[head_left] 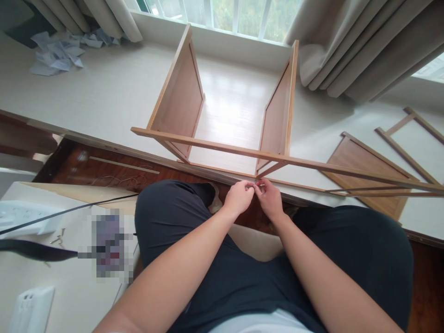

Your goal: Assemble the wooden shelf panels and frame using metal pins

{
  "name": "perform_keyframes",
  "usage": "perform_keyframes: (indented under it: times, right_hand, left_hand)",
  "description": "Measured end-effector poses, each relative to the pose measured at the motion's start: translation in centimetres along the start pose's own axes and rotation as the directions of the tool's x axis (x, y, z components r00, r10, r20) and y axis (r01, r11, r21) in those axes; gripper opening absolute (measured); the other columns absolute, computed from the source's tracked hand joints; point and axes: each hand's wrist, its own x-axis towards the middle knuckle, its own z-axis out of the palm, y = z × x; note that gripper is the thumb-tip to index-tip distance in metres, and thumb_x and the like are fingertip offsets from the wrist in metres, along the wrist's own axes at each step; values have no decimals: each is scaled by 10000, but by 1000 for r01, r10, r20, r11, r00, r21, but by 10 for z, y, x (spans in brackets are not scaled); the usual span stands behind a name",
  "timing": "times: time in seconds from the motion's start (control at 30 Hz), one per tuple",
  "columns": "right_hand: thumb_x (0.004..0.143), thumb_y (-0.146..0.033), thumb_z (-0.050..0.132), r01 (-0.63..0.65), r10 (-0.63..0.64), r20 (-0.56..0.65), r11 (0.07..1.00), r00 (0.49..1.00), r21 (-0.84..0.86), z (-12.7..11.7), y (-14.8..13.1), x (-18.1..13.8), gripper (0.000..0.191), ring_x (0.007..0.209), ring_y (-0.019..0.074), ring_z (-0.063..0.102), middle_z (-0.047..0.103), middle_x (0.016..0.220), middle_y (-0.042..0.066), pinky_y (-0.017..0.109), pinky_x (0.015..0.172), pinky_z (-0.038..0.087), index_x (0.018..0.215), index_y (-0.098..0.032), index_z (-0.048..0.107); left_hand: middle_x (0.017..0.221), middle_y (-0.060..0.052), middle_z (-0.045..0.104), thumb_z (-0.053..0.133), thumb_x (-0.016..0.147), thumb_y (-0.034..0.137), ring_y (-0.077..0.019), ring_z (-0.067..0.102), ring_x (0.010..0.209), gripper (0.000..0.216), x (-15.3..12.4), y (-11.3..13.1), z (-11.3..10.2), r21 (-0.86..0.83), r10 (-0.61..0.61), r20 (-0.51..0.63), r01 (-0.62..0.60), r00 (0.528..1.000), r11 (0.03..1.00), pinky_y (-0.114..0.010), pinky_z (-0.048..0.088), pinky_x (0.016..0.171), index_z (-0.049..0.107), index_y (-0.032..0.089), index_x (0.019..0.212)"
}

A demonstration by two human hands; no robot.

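Observation:
My left hand (238,196) and my right hand (269,199) meet in front of my knees, fingers pinched together on a small metal part (257,186), too small to name. They are just below the front rail (215,143) of a partly built wooden furniture frame. Two upright side panels, one at the left (180,92) and one at the right (279,111), rise from that rail toward the window. My legs in dark trousers (173,217) fill the lower middle of the view.
A loose wooden panel (364,166) and an open wooden frame (409,138) lie on the floor at the right. Crumpled paper (58,53) sits at the back left. Curtains (347,46) hang by the window. A white power strip (21,217), small screws (58,238) and a black cable (69,210) are at my left.

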Motion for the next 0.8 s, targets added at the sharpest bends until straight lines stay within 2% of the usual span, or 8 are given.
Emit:
perform_keyframes:
  times: [0.23, 0.47, 0.57, 0.8]
  right_hand:
    - [918, -392, 567, 42, -42, 3, 995, 999, -89, 0, 1, 3, 188, 504, 152, 446, 485, 533, -45, 272, 568, 298, 886, -217, 628]
    - [942, -394, 549, 62, -66, -21, 989, 998, -134, 1, -4, 1, 201, 521, 156, 477, 535, 568, -26, 269, 577, 305, 905, -217, 638]
    - [953, -404, 540, 61, -67, -36, 986, 997, -153, 1, -4, 0, 221, 520, 155, 480, 547, 577, -18, 267, 581, 302, 909, -212, 639]
    - [968, -416, 522, 85, -98, -50, 974, 994, -209, 1, -1, -1, 255, 531, 155, 492, 574, 602, -4, 262, 590, 300, 928, -205, 660]
  left_hand:
    - [866, -69, 756, 580, 822, 243, -212, 641, 727, 316, -1, 2, 0, 2, -34, -2, 34, 999, 999, -297, 469, 709, 781, 201, 1063]
    - [957, -82, 775, 597, 825, 233, -240, 683, 885, 259, 3, -4, -1, -24, -12, -36, 11, 999, 1000, -304, 497, 828, 791, 212, 995]
    - [995, -88, 776, 593, 827, 228, -238, 683, 913, 274, 5, -8, 1, -51, 3, -24, -4, 1000, 999, -302, 499, 853, 788, 204, 1017]
    - [977, -85, 770, 578, 821, 232, -218, 663, 825, 349, 4, -6, 1, -51, -7, 16, 8, 1000, 999, -295, 497, 769, 775, 193, 1107]
